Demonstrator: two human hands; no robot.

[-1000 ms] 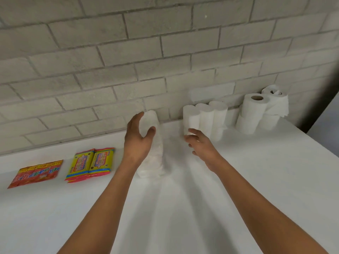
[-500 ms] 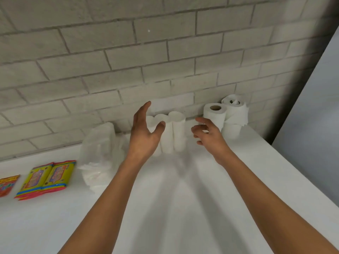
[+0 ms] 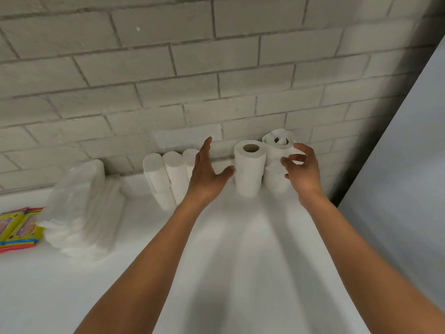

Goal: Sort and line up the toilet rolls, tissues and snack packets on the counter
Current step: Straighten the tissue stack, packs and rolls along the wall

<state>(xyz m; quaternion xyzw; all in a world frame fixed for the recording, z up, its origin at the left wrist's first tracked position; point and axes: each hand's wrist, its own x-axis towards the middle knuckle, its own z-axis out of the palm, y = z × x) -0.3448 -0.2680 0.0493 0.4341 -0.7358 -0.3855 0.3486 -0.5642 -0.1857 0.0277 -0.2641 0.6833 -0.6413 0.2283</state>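
Against the brick wall stand two stacks of white toilet rolls: a tall one with a brown core [image 3: 250, 169] and a stack topped by a crumpled roll [image 3: 278, 143]. My left hand [image 3: 207, 172] is open just left of the tall stack, thumb almost touching it. My right hand [image 3: 301, 168] is open with curled fingers at the right stack. Left of my hands stand coreless white tissue rolls [image 3: 166, 177]. A wrapped tissue pack [image 3: 81, 210] sits further left. Yellow and red snack packets [image 3: 19, 227] lie at the left edge.
The white counter [image 3: 240, 261] runs along the grey brick wall [image 3: 192, 68]. A pale wall or panel [image 3: 404, 165] closes off the counter on the right, leaving a dark corner behind the rolls.
Both hands have moved right, from the tissue pack and coreless rolls to the toilet roll stacks. My left hand let go of the tissue pack, which now rests by the snack packets.
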